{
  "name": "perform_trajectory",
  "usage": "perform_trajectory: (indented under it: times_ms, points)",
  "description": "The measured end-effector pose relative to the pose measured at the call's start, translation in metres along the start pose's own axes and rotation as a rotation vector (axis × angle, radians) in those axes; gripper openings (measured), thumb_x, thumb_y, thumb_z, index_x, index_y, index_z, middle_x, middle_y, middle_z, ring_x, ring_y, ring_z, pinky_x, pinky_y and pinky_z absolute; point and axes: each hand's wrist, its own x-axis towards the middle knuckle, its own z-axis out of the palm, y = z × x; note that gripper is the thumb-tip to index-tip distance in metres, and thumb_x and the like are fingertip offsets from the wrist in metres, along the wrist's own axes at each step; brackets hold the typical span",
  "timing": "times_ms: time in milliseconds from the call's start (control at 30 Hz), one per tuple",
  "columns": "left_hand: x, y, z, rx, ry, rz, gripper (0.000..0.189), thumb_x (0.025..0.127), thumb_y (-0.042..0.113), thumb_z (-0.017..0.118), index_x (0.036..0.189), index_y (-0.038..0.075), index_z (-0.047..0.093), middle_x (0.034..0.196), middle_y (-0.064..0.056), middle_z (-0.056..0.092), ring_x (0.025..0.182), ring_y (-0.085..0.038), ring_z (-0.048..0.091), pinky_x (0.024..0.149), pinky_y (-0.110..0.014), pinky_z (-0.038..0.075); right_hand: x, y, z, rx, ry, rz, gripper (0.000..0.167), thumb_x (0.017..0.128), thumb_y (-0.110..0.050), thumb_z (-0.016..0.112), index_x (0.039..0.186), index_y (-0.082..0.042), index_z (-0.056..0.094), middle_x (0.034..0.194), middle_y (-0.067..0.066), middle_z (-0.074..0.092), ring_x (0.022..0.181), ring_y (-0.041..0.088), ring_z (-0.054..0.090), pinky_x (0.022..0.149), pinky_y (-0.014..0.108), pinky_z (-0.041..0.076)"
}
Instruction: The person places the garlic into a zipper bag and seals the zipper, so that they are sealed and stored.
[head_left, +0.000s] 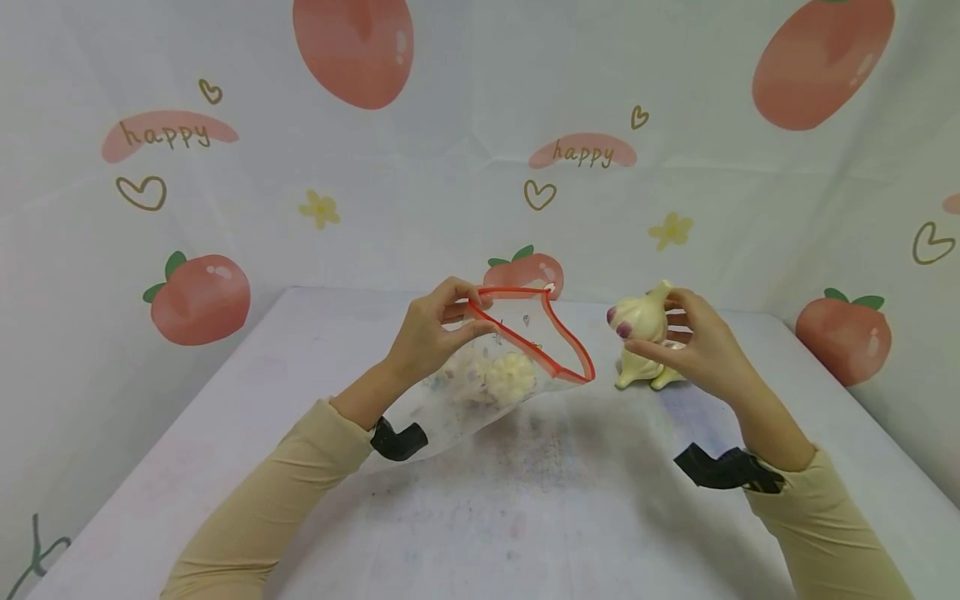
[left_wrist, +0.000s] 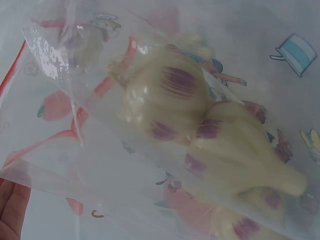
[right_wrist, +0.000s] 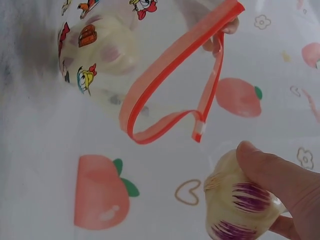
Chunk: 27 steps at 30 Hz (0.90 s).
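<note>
My left hand point(head_left: 437, 329) pinches the red-edged mouth of a clear zip bag point(head_left: 480, 417), whose opening gapes toward the right. Cartoon prints cover the bag, and several garlic bulbs point(left_wrist: 170, 95) with purple streaks lie inside it. In my right hand point(head_left: 705, 346) is another garlic bulb point(right_wrist: 245, 200), gripped between thumb and fingers and raised to the right of the bag's mouth. Just below and behind that bulb, more garlic point(head_left: 637, 368) sits on the table, partly hidden by the right hand.
The white table point(head_left: 525, 517) has dark specks and smudges near the middle. Behind it hangs a white cloth point(head_left: 450, 167) printed with red fruit, hearts and flowers. Black straps point(head_left: 727, 468) circle both wrists over beige sleeves.
</note>
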Motion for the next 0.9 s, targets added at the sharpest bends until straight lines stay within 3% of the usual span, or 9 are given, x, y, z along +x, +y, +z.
perform_trajectory:
  times_ms: [100,233,333,400,500,600,700,800,900]
  points:
    - [0.0,0.0,0.0,0.003,-0.004,0.002,0.033,0.073,0.004,0.077,0.094,-0.002,0.052,0.097,-0.018,0.068,0.095,-0.029,0.068,0.087,-0.03,0.056,0.0,-0.005,0.002,0.01,0.012,-0.024,0.066,0.081,-0.022,0.074,0.132,0.0,0.038,0.123,0.023,0.047,0.109,0.043,0.055,0.088,0.054,0.051]
    - [0.001,0.0,0.001,0.006,-0.007,0.003,0.034,0.072,0.003,0.077,0.095,-0.002,0.053,0.097,-0.017,0.068,0.094,-0.028,0.068,0.087,-0.03,0.056,0.0,-0.009,0.006,0.014,0.029,-0.068,0.066,0.08,-0.02,0.074,0.132,0.001,0.04,0.122,0.023,0.048,0.109,0.039,0.054,0.092,0.055,0.048]
    - [0.001,0.001,0.001,0.016,-0.01,-0.005,0.034,0.072,0.004,0.077,0.095,-0.001,0.053,0.096,-0.017,0.068,0.095,-0.027,0.068,0.087,-0.03,0.056,0.001,-0.012,0.01,0.019,0.039,-0.103,0.065,0.078,-0.017,0.076,0.13,0.002,0.041,0.12,0.021,0.049,0.108,0.035,0.053,0.09,0.027,0.054]
    - [0.001,0.002,0.001,0.023,-0.014,-0.01,0.033,0.073,0.006,0.077,0.095,0.0,0.053,0.096,-0.016,0.068,0.096,-0.027,0.068,0.088,-0.03,0.056,0.001,-0.013,0.012,0.026,0.042,-0.122,0.064,0.077,-0.016,0.077,0.129,0.002,0.043,0.119,0.02,0.05,0.108,0.034,0.054,0.084,0.007,0.048]
    - [0.001,0.002,0.001,0.028,-0.019,-0.008,0.033,0.073,0.006,0.077,0.095,0.0,0.053,0.095,-0.015,0.067,0.095,-0.026,0.068,0.088,-0.03,0.056,0.002,-0.016,0.016,0.036,0.038,-0.14,0.063,0.076,-0.015,0.078,0.127,0.001,0.045,0.118,0.019,0.052,0.106,0.033,0.055,0.078,-0.005,0.037]
    - [0.002,0.002,0.001,0.038,-0.023,-0.001,0.033,0.072,0.005,0.077,0.095,0.0,0.053,0.093,-0.014,0.066,0.094,-0.026,0.068,0.088,-0.03,0.056,0.003,-0.02,0.019,0.04,0.028,-0.154,0.062,0.076,-0.015,0.078,0.127,0.0,0.047,0.117,0.017,0.053,0.105,0.031,0.056,0.081,0.002,0.045]
    - [0.003,0.002,0.0,0.046,-0.033,0.002,0.034,0.072,0.005,0.078,0.095,0.0,0.053,0.092,-0.014,0.064,0.093,-0.026,0.069,0.088,-0.03,0.056,0.004,-0.023,0.022,0.044,0.019,-0.17,0.062,0.075,-0.015,0.079,0.126,-0.001,0.047,0.116,0.017,0.054,0.105,0.031,0.057,0.087,0.026,0.055]
    - [0.004,0.003,0.0,0.044,-0.046,0.001,0.033,0.072,0.005,0.077,0.095,0.0,0.053,0.09,-0.013,0.063,0.093,-0.029,0.069,0.088,-0.03,0.056,0.006,-0.025,0.025,0.053,0.012,-0.178,0.062,0.074,-0.013,0.079,0.126,-0.001,0.047,0.114,0.017,0.055,0.103,0.032,0.058,0.088,0.043,0.054]
    - [0.005,0.004,0.0,0.046,-0.059,-0.015,0.033,0.073,0.007,0.077,0.094,0.001,0.053,0.09,-0.013,0.062,0.093,-0.03,0.069,0.088,-0.032,0.056,0.008,-0.026,0.028,0.055,0.005,-0.18,0.062,0.074,-0.013,0.079,0.125,-0.001,0.047,0.114,0.018,0.056,0.102,0.033,0.06,0.089,0.044,0.054]
